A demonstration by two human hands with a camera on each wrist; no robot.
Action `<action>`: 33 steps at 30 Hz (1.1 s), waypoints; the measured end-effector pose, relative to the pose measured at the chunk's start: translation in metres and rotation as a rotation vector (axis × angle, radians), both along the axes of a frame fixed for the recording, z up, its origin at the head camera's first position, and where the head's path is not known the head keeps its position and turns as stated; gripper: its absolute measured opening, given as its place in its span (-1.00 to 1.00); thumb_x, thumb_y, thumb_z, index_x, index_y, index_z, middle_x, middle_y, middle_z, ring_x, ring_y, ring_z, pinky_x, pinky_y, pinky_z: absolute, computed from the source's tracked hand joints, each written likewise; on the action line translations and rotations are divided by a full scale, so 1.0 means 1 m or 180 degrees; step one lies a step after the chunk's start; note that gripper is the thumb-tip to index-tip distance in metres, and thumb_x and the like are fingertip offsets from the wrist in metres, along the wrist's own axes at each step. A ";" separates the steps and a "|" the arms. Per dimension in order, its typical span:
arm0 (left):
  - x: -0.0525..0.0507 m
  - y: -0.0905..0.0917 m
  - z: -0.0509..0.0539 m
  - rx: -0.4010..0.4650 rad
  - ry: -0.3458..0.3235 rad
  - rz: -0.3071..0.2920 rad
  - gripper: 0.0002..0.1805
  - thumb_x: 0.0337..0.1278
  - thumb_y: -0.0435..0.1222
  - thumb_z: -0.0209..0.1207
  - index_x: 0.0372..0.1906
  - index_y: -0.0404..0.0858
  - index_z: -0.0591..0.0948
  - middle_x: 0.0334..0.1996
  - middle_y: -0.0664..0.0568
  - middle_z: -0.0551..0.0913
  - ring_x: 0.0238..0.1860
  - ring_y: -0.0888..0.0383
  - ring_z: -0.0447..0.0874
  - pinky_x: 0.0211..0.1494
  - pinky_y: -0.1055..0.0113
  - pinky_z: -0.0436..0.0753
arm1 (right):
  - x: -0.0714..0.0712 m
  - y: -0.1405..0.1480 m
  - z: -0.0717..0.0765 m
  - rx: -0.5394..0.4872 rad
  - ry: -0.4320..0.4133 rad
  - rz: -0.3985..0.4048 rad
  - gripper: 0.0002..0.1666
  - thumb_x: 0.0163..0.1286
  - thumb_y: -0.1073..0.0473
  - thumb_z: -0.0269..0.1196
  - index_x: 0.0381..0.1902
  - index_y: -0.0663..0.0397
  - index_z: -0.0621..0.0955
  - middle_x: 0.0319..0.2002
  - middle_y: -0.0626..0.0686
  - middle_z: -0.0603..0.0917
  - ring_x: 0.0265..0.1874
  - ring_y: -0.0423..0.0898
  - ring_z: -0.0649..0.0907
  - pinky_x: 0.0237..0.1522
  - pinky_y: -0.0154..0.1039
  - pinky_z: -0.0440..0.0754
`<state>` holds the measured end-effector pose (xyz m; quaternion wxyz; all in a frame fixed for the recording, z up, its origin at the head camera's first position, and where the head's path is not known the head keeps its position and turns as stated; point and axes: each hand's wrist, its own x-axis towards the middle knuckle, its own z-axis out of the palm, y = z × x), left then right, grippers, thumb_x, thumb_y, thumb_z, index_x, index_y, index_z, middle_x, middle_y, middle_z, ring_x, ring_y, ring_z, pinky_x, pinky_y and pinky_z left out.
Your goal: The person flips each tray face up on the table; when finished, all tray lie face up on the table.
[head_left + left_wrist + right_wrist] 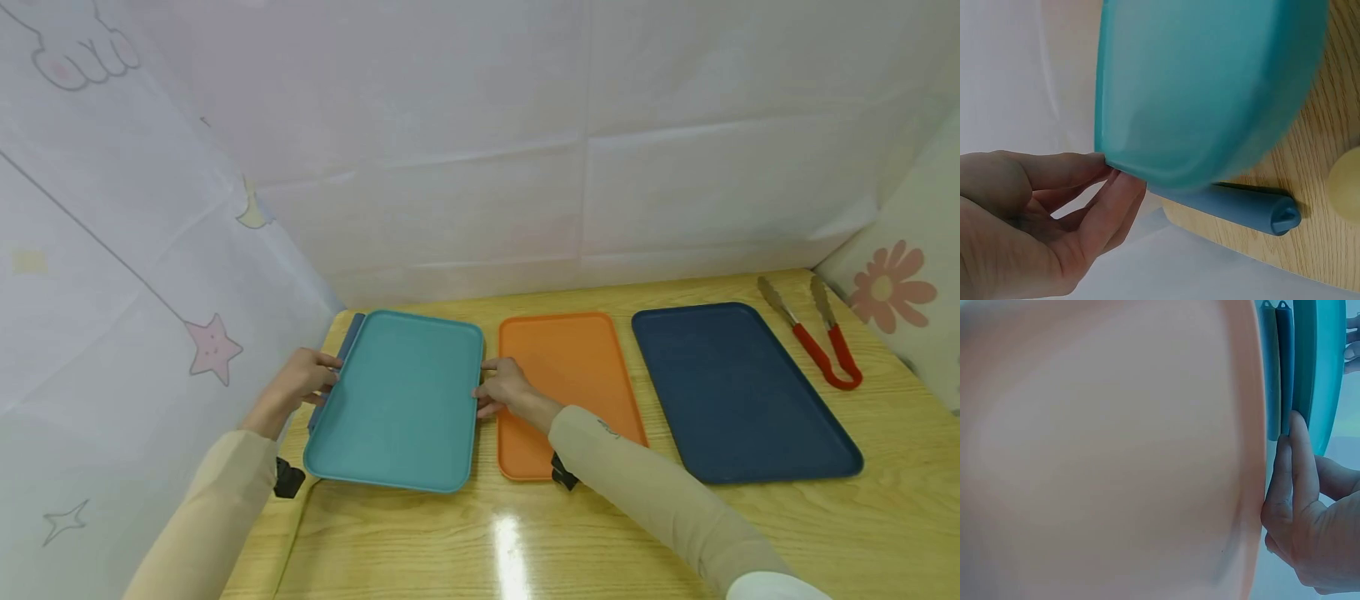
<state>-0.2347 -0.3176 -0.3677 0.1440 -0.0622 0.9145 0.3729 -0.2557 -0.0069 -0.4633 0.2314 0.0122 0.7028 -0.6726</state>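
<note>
A teal tray is held between my two hands, raised off the wooden table. My left hand pinches its left rim, thumb on one side and fingers on the other, as the left wrist view shows. On the opposite side my right hand grips the right edge, with fingers reaching beneath it. Below the tray lies a blue rod-like handle with a loop at its end. Two such long blue pieces appear side by side in the right wrist view; what they belong to is hidden.
An orange tray lies under my right forearm. Farther right are a dark blue tray and open metal tongs with red handles. A pale yellow rounded thing is partly visible. Fabric walls border the table.
</note>
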 end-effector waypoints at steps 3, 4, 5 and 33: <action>-0.003 0.000 -0.003 -0.0060 0.0027 0.0032 -0.55 0.27 -0.52 -0.02 0.23 -0.66 0.36 0.05 -0.55 0.48 -0.24 -0.11 0.67 -0.25 0.05 0.70 | -0.001 -0.001 0.000 -0.0001 -0.0001 -0.0003 -0.21 0.25 0.56 0.21 0.42 0.33 0.23 -0.35 0.32 0.65 -0.45 0.11 0.71 -0.35 -0.04 0.72; -0.003 0.001 -0.004 -0.0072 0.0034 0.0040 -0.55 0.25 -0.52 -0.03 0.22 -0.66 0.37 0.03 -0.54 0.49 -0.28 -0.08 0.67 -0.27 0.05 0.70 | -0.001 -0.001 0.000 -0.0001 0.0004 0.0000 -0.21 0.25 0.56 0.21 0.42 0.34 0.23 -0.35 0.31 0.64 -0.45 0.11 0.71 -0.34 -0.04 0.72; -0.004 0.001 -0.005 -0.0096 0.0047 0.0039 -0.54 0.23 -0.53 -0.03 0.21 -0.67 0.38 0.01 -0.54 0.51 -0.32 -0.04 0.66 -0.30 0.07 0.70 | -0.001 -0.002 0.000 0.0005 0.0006 -0.0002 -0.21 0.25 0.56 0.21 0.42 0.33 0.23 -0.35 0.31 0.64 -0.45 0.11 0.70 -0.34 -0.04 0.72; -0.011 -0.005 -0.050 -0.0420 0.0091 0.0254 -0.48 0.03 -0.59 -0.15 0.17 -0.66 0.44 0.06 -0.57 0.46 -0.16 -0.30 0.63 -0.28 -0.01 0.70 | -0.011 -0.021 0.000 0.0444 0.0172 -0.0174 -0.19 0.19 0.59 0.24 0.40 0.24 0.30 -0.42 0.34 0.67 -0.51 0.18 0.70 -0.50 -0.07 0.71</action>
